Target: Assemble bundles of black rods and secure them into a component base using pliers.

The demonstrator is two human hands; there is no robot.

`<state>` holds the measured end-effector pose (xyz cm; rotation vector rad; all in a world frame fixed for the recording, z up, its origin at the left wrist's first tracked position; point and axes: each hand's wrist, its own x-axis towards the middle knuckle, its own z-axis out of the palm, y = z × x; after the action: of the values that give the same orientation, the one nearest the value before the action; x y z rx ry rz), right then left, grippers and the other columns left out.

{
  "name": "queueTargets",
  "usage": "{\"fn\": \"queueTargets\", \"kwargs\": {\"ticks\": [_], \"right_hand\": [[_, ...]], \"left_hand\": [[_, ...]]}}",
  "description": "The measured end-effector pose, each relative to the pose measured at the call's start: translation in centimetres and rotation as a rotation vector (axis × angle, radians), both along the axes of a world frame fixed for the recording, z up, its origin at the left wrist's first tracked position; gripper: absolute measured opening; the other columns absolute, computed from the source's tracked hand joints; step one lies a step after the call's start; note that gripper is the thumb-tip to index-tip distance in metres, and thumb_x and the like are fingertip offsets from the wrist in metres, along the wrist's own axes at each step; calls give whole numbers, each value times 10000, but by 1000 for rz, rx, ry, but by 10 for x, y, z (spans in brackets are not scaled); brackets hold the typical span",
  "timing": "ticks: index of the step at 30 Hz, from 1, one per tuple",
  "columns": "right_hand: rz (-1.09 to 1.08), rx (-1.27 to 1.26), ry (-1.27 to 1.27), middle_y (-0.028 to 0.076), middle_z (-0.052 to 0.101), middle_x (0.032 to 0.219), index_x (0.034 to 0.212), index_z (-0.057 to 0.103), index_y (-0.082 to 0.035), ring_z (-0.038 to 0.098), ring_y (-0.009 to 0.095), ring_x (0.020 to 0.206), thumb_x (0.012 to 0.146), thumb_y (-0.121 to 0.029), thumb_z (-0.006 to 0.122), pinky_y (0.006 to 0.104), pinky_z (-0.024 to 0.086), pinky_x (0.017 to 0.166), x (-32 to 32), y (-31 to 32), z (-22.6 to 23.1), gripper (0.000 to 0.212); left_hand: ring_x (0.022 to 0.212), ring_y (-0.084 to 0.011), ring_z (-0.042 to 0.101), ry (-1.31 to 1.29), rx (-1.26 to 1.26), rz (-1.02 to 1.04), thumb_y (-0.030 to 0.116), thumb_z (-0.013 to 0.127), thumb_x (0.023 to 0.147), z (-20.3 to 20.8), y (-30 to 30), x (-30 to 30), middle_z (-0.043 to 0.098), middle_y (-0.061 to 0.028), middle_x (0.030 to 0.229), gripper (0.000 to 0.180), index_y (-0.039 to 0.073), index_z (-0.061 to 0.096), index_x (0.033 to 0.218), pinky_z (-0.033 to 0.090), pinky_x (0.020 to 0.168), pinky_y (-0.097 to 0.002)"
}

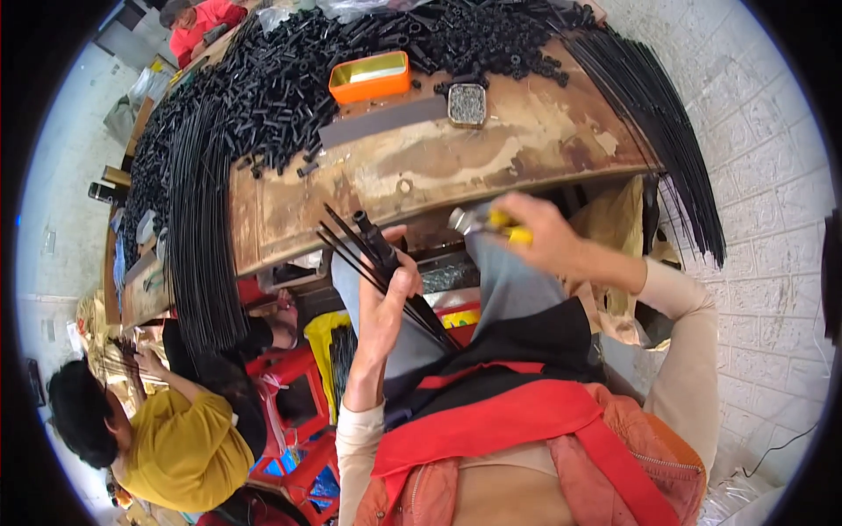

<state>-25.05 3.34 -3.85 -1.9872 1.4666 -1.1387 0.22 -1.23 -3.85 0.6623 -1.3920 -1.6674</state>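
Note:
My left hand (pixel 383 307) is closed around several thin black rods (pixel 344 252) and a thicker black tubular piece (pixel 375 238) with a round hollow end. They slant up and away from my lap, in front of the table edge. My right hand (pixel 542 235) is closed on a hand tool (pixel 511 228) with yellow and black on its grip. Its shiny metal head (pixel 460 221) points left toward the tubular piece, a gap apart from it. The tool's exact kind is too blurred to tell.
The worn wooden table (pixel 526 149) bears a heap of small black tubular parts (pixel 289 88), an orange tin (pixel 370 81) and a small tin of metal bits (pixel 467 107). Long black rod bundles (pixel 200 228) overhang its edge. A person in yellow (pixel 184 447) sits at left; another in red (pixel 203 28) is far off.

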Motion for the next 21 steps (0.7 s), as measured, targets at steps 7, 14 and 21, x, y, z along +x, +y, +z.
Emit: {"fn": "queueTargets", "kwargs": {"ticks": [7,14,21], "right_hand": [[-229,-112,601,131,651,854,944,638,-39,638,334,799,774,-55,620,408,505,678,-79,-145,14,171],[-214,-58,888,130,671,824,885,655,-43,662,326,781,782,-100,598,438,522,657,-77,-184,7,131],[-270,309,361,136,682,769,973,674,-26,674,248,745,831,-235,660,369,507,627,-86,-196,26,254]], "left_hand": [[656,-72,410,82,175,-175,211,543,985,-7,-19,-23,455,20,758,357,-20,468,1246,364,603,-233],[658,-67,398,98,210,-161,221,547,987,-11,-28,-24,448,23,760,358,-21,470,1240,351,597,-230],[657,-59,391,106,169,-153,197,540,990,-6,-12,-16,445,31,759,345,-27,468,1242,332,588,-221]]}}
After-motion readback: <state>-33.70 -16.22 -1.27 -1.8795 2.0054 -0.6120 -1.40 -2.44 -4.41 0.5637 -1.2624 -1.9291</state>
